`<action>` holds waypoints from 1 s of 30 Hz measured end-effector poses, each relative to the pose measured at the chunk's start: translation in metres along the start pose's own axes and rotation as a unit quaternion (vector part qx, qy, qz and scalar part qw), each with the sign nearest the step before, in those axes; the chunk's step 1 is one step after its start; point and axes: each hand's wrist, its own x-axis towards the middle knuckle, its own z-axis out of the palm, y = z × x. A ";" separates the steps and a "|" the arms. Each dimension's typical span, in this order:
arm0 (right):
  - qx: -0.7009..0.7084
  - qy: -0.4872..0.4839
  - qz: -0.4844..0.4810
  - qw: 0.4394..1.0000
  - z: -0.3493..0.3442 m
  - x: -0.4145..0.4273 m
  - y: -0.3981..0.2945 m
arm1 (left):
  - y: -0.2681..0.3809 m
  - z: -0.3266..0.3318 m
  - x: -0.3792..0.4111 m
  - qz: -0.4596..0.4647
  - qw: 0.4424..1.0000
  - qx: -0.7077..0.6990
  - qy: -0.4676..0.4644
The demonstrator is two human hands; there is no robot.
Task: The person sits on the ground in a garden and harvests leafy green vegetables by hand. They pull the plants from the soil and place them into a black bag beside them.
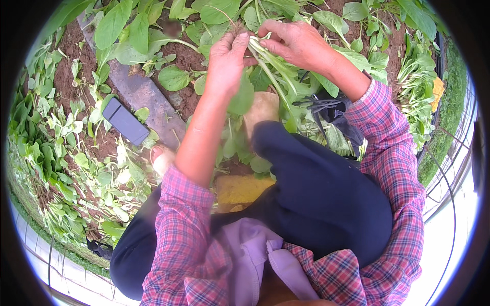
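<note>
My left hand (229, 57) grips a leafy green plant (273, 70) near its base, where thin brown roots (238, 27) stick out above the fingers. Its pale stems and leaves hang down towards my right. Close beside it, my right hand (293, 44) has its thumb and fingers at the upper stems; whether they pinch a stem or leaf is hard to tell. More broad-leaved green plants (174, 78) grow in the brown soil around and beyond both hands.
A smartphone (125, 121) lies among leaves beside a long flat board (141, 97). Pulled greens (57, 164) lie in piles at the left, others (415, 84) at the right. Dark cloth (340, 122) lies by my right knee, and a yellow block (243, 189) sits between my legs.
</note>
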 end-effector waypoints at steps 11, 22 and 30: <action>-0.128 0.091 -0.105 0.982 0.022 0.015 -0.004 | -0.002 -0.009 0.001 0.042 0.996 0.073 0.027; 0.627 -0.073 0.130 0.764 -0.002 0.020 0.022 | 0.003 -0.021 0.003 0.028 0.994 -0.107 -0.008; 0.418 0.006 0.009 0.908 -0.010 0.026 -0.001 | 0.007 -0.024 0.005 0.020 0.994 -0.101 0.030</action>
